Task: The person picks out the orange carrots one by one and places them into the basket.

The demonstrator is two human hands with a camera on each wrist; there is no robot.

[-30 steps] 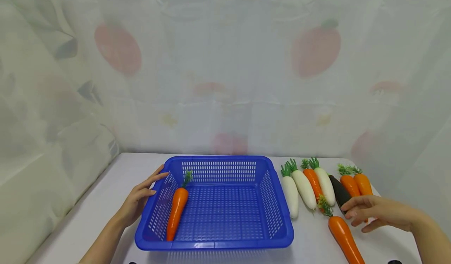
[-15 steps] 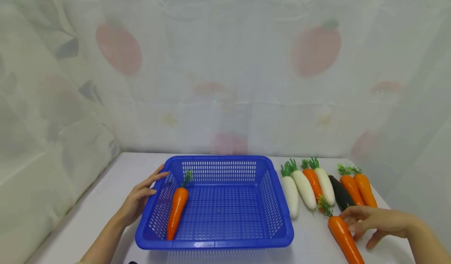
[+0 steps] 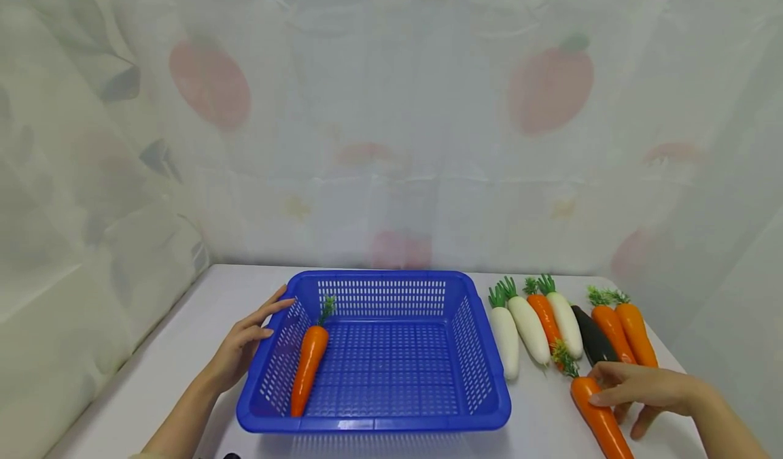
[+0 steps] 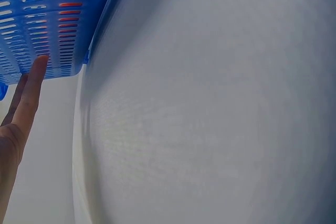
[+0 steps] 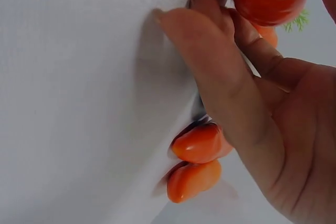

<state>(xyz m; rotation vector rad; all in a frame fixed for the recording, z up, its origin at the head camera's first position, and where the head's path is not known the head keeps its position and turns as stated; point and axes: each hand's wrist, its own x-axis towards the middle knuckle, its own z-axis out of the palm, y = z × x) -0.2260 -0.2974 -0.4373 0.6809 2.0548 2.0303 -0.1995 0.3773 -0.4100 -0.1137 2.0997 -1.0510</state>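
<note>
Right hand [image 3: 651, 389] on a carrot [image 3: 602, 419], left hand [image 3: 240, 350] at the basket [image 3: 373, 423].
The right thumb and fingers bend around the carrot, which lies toward the tabletop [image 3: 538, 421]'s right edge; the left fingers, nearly straight, touch the basket's left side without gripping. Inside, a second carrot [image 3: 310, 365] lies along that side. White radishes [image 3: 529, 330] lie toward the tabletop's back right corner.
</note>
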